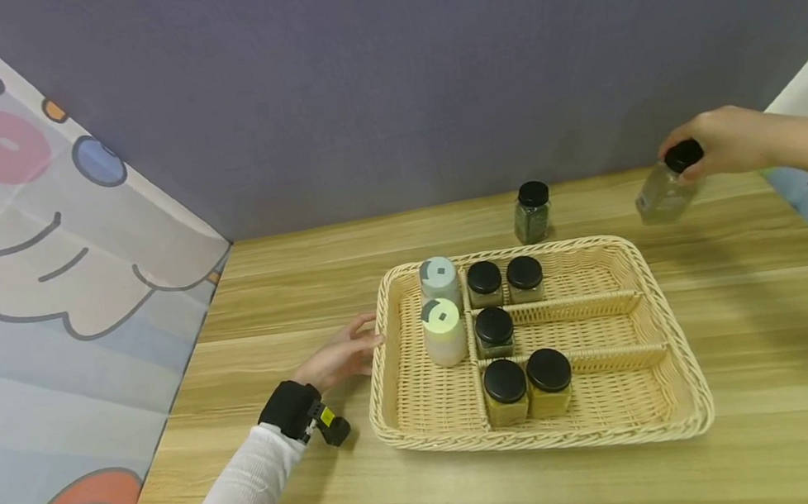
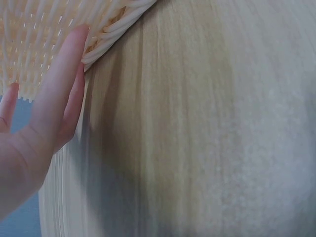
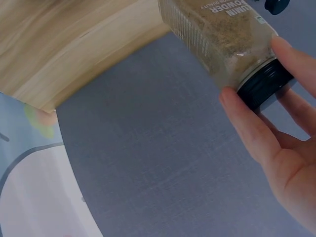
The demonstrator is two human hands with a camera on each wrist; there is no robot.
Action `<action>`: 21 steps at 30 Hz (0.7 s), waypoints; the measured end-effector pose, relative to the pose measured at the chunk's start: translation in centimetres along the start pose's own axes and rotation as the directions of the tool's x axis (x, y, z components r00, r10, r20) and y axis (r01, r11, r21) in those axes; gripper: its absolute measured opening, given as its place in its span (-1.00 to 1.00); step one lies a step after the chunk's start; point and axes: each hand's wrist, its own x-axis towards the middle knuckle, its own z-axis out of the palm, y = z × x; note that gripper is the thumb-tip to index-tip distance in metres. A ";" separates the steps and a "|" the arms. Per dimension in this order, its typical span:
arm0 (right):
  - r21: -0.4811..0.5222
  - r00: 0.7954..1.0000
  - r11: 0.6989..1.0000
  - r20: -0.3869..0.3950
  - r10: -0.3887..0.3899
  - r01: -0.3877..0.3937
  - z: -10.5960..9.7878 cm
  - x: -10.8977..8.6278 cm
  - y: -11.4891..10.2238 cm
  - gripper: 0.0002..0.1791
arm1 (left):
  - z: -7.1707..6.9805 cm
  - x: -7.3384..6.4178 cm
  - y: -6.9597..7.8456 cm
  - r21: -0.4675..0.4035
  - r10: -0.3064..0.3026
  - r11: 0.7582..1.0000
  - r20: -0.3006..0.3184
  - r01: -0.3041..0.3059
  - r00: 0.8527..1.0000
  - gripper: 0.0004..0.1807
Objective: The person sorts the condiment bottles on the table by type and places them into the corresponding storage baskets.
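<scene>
My right hand [image 1: 724, 139] grips a spice jar [image 1: 664, 191] by its black lid, near the back right of the table. In the right wrist view the jar [image 3: 222, 34] holds brown powder and bears partly visible label letters "UMIN". My thumb and fingers are around the lid end; the jar is tilted. My left hand [image 1: 341, 357] rests against the left side of a woven basket [image 1: 380, 404], fingers fairly straight in the left wrist view. Another jar with green contents [image 1: 532, 216] stands behind the basket.
The basket's left compartment holds two pale canisters, a greyish one [image 1: 441, 285] and a yellow-topped one [image 1: 445, 339]. Black-lidded jars stand in the right compartments: two at the back, one in the middle [image 1: 495, 331], two in front [image 1: 550, 385]. A grey panel [image 1: 430, 83] rises behind the table.
</scene>
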 end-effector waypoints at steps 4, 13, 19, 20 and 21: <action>0.017 1.000 1.000 0.000 -0.012 0.012 -0.1 0.2 -0.7 -0.55 | 0.0 0.0 0.0 0.004 0.004 1.000 0.013 -0.004 1.000 -0.48; 0.044 0.998 0.997 -0.003 -0.056 0.057 -0.6 0.7 -2.5 -0.54 | -0.3 -0.2 -0.2 0.032 0.067 0.997 0.090 -0.070 0.994 -0.42; 0.079 0.994 0.992 -0.034 -0.101 0.103 -0.7 0.7 -3.9 -0.55 | -0.2 -0.2 -0.1 0.022 0.030 0.999 0.045 -0.031 0.999 -0.44; 0.085 0.994 0.991 -0.037 -0.100 0.103 -0.8 0.7 -4.1 -0.55 | -0.1 -0.2 0.0 0.020 0.024 0.999 0.036 -0.025 0.999 -0.45; 0.087 0.993 0.990 -0.040 -0.107 0.110 -0.8 0.8 -4.3 -0.55 | -0.1 -0.2 0.0 0.017 0.016 1.000 0.027 -0.017 1.000 -0.46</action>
